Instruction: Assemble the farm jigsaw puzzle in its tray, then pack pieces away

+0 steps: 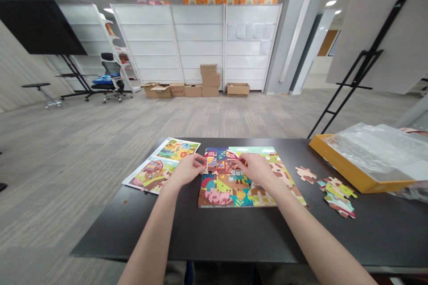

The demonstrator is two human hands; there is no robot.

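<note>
A colourful farm-scene jigsaw puzzle [227, 196] lies on the black table, much of it joined. At its upper left edge my left hand [189, 170] pinches a puzzle piece [210, 164] with a red barn on it; the piece's light edge shows near the fingertips. My right hand [254, 167] reaches over the puzzle's upper middle, thumb and fingers closed at a red barn part beside the left one. Its palm and wrist hide some of the picture beneath. A printed reference sheet [157, 167] with two scenes lies left of my left hand.
Loose puzzle pieces [337, 196] lie in a pile on the right, with a single brown-and-white piece [305, 174] nearer the puzzle. A yellow box lid [351, 169] holding clear plastic stands at the table's right side. Beyond the table are cardboard boxes [210, 81] and an easel board [381, 35].
</note>
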